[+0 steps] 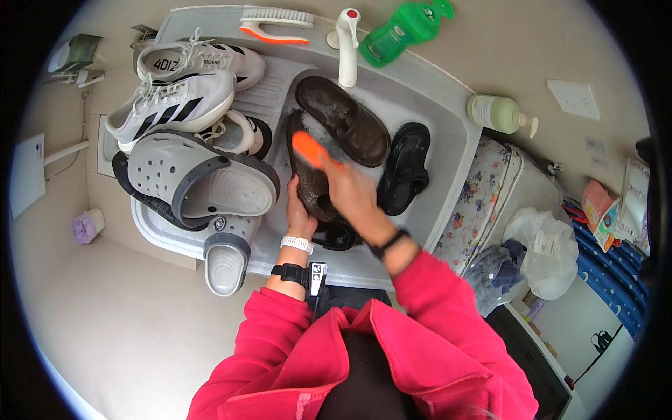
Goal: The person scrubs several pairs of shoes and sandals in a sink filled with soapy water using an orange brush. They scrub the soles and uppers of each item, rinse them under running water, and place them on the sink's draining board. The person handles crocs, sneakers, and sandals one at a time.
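My left hand [299,214] grips the near side of a wet brown slipper [314,187] in the grey sink [448,150]. My right hand [352,201] is closed around an orange-backed brush [308,149], which lies over the upper part of that slipper. The bristles are hidden beneath the brush. Beyond it, a second brown slipper [369,137] rests in suds. To the right is a black clog [403,172], wet with foam. Another black shoe [334,236] sits partly hidden below my hands.
White sneakers with black stripes [180,105] and grey clogs [162,164] are piled on the left drainboard. Along the back stand a white scrub brush [276,17], a faucet [347,49] and a green bottle [402,35]. A pump bottle [495,114] is at the right corner.
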Demonstrator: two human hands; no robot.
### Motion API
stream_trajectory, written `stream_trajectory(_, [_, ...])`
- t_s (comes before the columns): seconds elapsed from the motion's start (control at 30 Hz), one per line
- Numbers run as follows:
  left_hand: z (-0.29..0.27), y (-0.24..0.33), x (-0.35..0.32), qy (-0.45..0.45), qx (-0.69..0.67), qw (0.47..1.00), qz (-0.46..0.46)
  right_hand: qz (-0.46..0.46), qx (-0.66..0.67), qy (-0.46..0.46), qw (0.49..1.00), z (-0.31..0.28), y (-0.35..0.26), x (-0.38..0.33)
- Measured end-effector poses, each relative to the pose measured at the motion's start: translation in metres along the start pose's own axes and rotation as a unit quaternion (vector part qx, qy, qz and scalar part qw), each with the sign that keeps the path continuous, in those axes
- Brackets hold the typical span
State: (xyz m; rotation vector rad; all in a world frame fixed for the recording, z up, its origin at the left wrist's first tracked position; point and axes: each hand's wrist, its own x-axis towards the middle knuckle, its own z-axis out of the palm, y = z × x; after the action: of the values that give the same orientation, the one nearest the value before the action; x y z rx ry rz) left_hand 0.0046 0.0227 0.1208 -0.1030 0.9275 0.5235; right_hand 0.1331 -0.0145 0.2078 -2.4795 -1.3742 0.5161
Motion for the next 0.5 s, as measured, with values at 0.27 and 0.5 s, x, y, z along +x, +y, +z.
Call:
stream_trajectory(0.27, [0.001,0.014,0.005,0.018,0.019,0.999,0.025,0.164,0.100,-0.028,0.981,0.050,0.076,-0.078])
stream_trajectory(0.5, [-0.007,0.007,0.016,0.059,0.034,0.997,0.022,0.096,0.033,-0.085,0.991,0.085,0.094,-0.080])
